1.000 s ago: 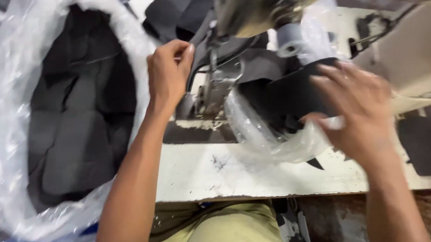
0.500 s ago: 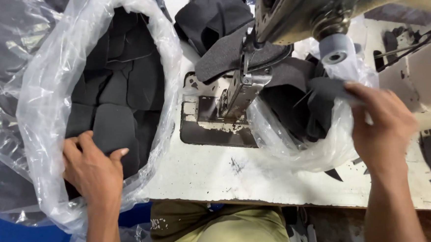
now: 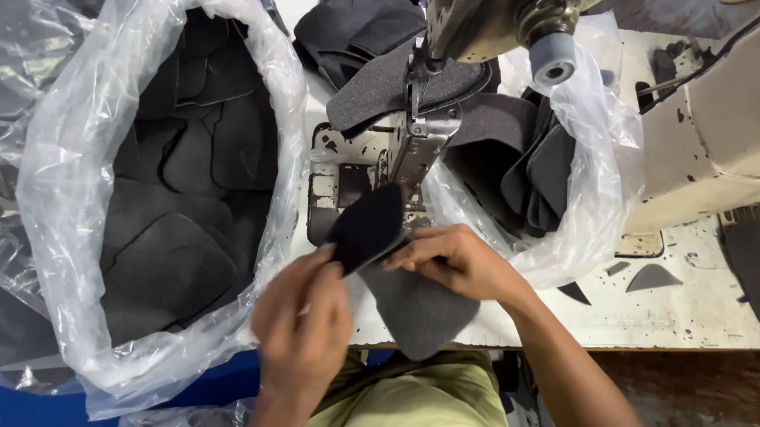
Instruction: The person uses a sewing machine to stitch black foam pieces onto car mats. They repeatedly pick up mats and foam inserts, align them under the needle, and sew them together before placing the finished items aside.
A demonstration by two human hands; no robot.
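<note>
Head view: dark fabric piece (image 3: 369, 227) slants up-right between left hand (image 3: 303, 317) and right hand (image 3: 452, 262).

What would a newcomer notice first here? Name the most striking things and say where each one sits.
At centre, the left hand and right hand hold dark fabric pieces together just in front of the sewing machine. To the left gapes a large clear plastic bag full of dark cut pieces. A smaller clear bag with more dark pieces sits right of the needle area, on the worn white table.
</note>
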